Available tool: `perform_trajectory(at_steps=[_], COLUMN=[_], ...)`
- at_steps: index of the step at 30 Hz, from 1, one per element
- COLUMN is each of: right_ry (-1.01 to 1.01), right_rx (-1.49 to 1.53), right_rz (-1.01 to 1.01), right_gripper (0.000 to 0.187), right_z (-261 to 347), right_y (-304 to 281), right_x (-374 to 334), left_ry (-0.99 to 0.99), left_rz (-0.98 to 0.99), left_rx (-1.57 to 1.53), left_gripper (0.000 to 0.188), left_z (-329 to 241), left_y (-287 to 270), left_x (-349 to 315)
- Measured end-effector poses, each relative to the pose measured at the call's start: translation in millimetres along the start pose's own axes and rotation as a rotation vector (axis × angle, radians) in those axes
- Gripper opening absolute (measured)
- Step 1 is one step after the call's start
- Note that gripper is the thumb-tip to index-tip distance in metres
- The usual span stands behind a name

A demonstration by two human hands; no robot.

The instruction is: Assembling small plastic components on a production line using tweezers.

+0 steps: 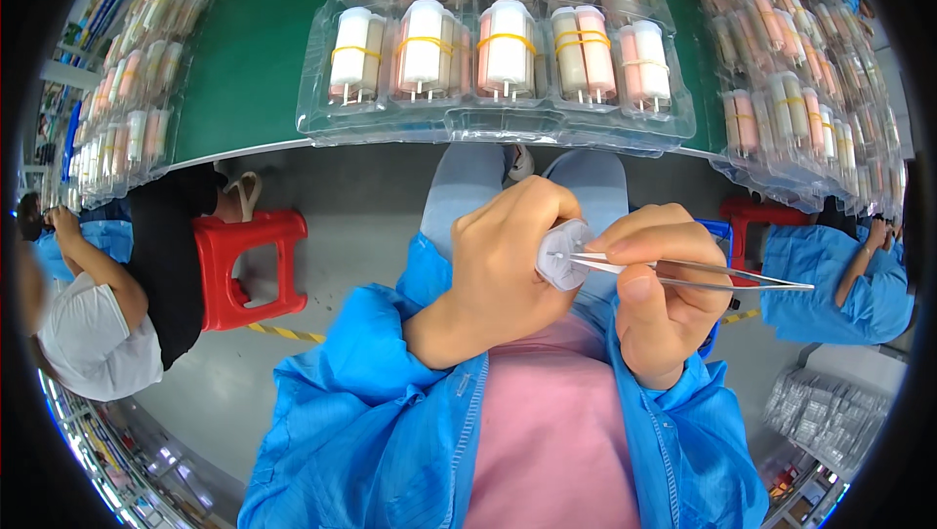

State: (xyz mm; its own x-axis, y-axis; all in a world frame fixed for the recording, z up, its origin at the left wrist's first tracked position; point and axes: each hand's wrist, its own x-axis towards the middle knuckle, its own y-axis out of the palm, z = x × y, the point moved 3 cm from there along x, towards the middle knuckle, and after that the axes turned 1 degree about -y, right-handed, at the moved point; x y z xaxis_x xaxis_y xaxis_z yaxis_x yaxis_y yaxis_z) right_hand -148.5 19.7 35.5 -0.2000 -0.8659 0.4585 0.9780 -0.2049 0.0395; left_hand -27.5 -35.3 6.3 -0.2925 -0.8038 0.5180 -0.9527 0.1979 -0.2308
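My left hand [508, 256] wraps around a cylinder [559, 265], so most of its body is hidden and only the round end shows; its length I cannot tell. My right hand [673, 300] pinches tweezers [747, 281] between thumb and fingers; whether their tips touch that end is hard to make out. The cylinder sits over my lap, short of the near edge of the counter [244, 61]. Its end is pale whitish-grey, with a small nub near the middle. The tweezers are slim, shiny metal, tapering to points. Along the counter's near edge, a clear moulded plastic tray [488, 126] holds bundles [508, 49] of smooth white, pink and beige-grey tubes bound with yellow bands; the farthest are cut off.
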Motion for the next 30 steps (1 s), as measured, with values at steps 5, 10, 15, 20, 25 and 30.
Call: perform_trajectory(at_steps=[5,10,15,20,25,30], right_ry=[0.001,0.012,0.006,0.006,0.016,0.014], right_rx=[-0.044,-0.058,-0.057,-0.042,-0.041,0.008], right_rz=[-0.027,-0.051,-0.048,-0.047,-0.054,-0.029], right_gripper=[0.014,0.014,0.013,0.013,0.012,0.012], right_z=[0.5,-1.9,-2.6,-4.8,-5.1,-8.9], right_y=[4.4,6.2,7.2,6.4,6.6,4.7], right_x=[1.7,0.4,0.6,0.6,0.1,-0.9], left_ry=[0.146,0.196,0.181,0.203,0.204,0.207], left_rz=[-0.096,-0.114,-0.147,-0.136,-0.107,-0.097], left_rx=[0.079,0.119,0.123,0.148,0.161,0.158], left_gripper=[0.024,0.025,0.026,0.024,0.023,0.023], left_z=[2.6,1.8,6.6,7.6,7.1,7.8], left_y=[1.1,0.2,2.2,2.2,1.2,2.1], left_x=[1.6,1.8,-1.2,-0.2,0.2,0.5])
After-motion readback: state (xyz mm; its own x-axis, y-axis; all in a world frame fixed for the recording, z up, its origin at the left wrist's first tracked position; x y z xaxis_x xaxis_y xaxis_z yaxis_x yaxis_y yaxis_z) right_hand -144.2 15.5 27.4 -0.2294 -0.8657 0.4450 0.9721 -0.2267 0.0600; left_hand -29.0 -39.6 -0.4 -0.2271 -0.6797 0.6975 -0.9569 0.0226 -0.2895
